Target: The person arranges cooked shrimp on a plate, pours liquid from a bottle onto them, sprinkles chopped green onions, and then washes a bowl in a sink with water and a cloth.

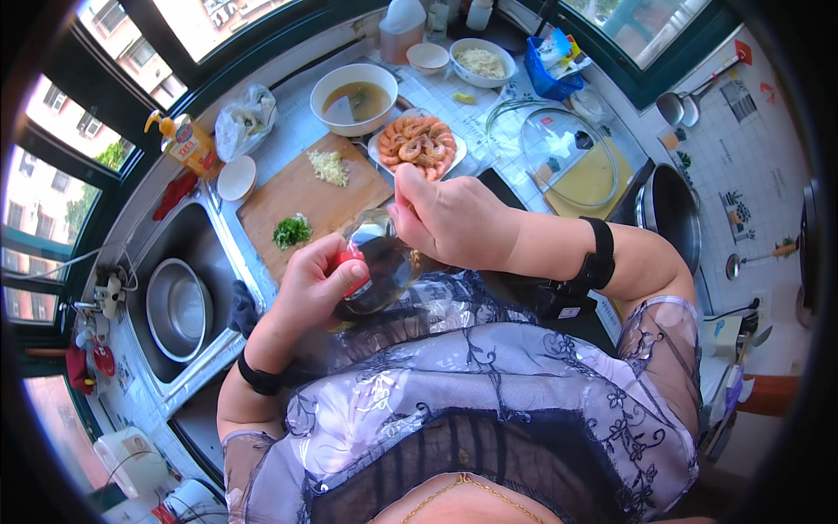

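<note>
My left hand (317, 278) grips the red handle (353, 272) of a clear, rounded container (386, 288) in front of my chest. My right hand (445, 216) is curled beside the container's upper part, fingertips bunched; whether something small is between them is hidden. Beyond the hands, a wooden cutting board (275, 203) holds chopped garlic (328, 168) and chopped green herbs (292, 231). A plate of cooked shrimp (419, 144) lies past my right hand, beside a white bowl of brownish liquid (357, 98).
At left are a metal sink (216, 249) with a steel basin (178, 308), a small bowl (236, 178) and a soap bottle (190, 147). At right, a glass lid (569, 157) rests partly over a yellow board (592, 177), near a dark pan (674, 209). A bowl of pale shreds (481, 64) stands farther back.
</note>
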